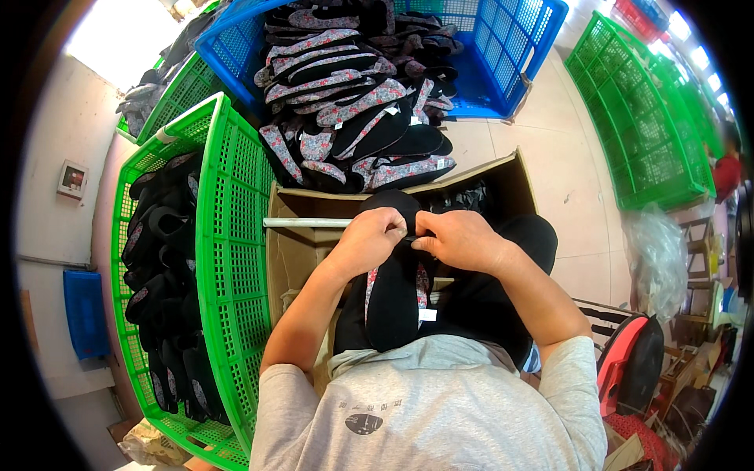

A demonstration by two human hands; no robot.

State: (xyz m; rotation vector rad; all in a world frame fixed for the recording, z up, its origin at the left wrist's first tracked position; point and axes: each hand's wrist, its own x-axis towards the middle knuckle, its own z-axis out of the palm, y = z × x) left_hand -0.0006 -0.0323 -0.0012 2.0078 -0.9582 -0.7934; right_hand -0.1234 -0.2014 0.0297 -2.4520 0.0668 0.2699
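- Above the person's lap, a black slipper [391, 302] lies lengthwise, its long rounded face matte and soft-looking, with floral-patterned fabric along the sides and a small white tag [427, 315] at one edge.
- Left hand [374, 234]: fingers curled, thumb and fingertips pinched together at the slipper's far part.
- Right hand [458, 238]: closed likewise just beside it, thumb and forefinger gripping dark material; the exact bit pinched is too small to tell.
- Beyond the knees, an open cardboard box [510, 184], brown and creased; the hands and slipper hide part of its inside.
- Across its left side runs a smooth, pale rod [306, 223], its right end hidden behind the left hand.
- Further off, floral and black slippers [353, 102] heap up, spilling from a blue mesh-walled plastic crate [518, 47].
- Close on the left, a tall green lattice crate [236, 196] holds dark slippers [163, 235].
- To the right, more green crates [636, 110] and a crumpled clear plastic bag [656, 251].
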